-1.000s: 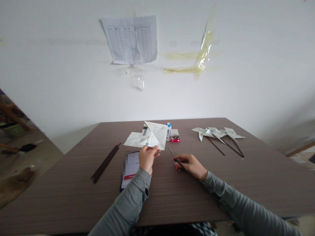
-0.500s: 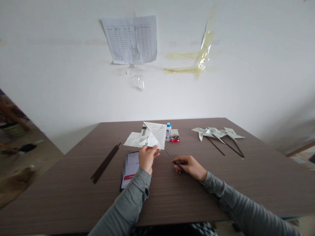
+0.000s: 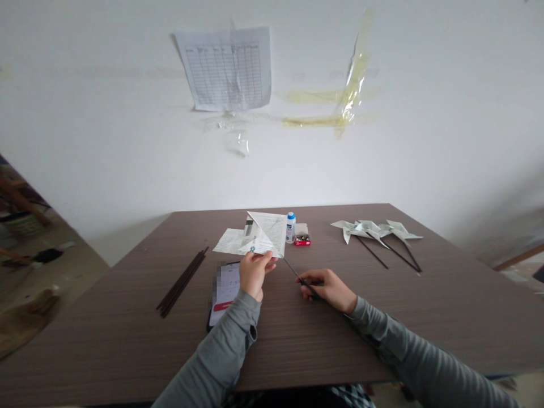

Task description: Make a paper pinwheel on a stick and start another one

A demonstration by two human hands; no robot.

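My left hand (image 3: 254, 273) pinches the lower edge of a square printed paper sheet (image 3: 272, 232), which has diagonal crease lines and is held up over the table. In my right hand (image 3: 327, 289) is a pair of scissors (image 3: 291, 267) with a dark handle; the fingers wrap round it. The blades point up and left, their tips at the sheet's lower right corner. Whether the blades are apart is too small to tell. Behind the held sheet lies more printed paper (image 3: 224, 242) on the table.
A phone (image 3: 224, 289) lies partly beneath my left wrist. Dark thin sticks (image 3: 182, 281) are at the left. Behind stand a blue-capped white bottle (image 3: 290, 228) and a small red box (image 3: 302, 241) of metal pieces. Several paper pinwheels (image 3: 374, 229) on sticks lie at the right.
Hardly anything differs. The held sheet's top edge has dipped very slightly; both hands and the scissors stay in place.
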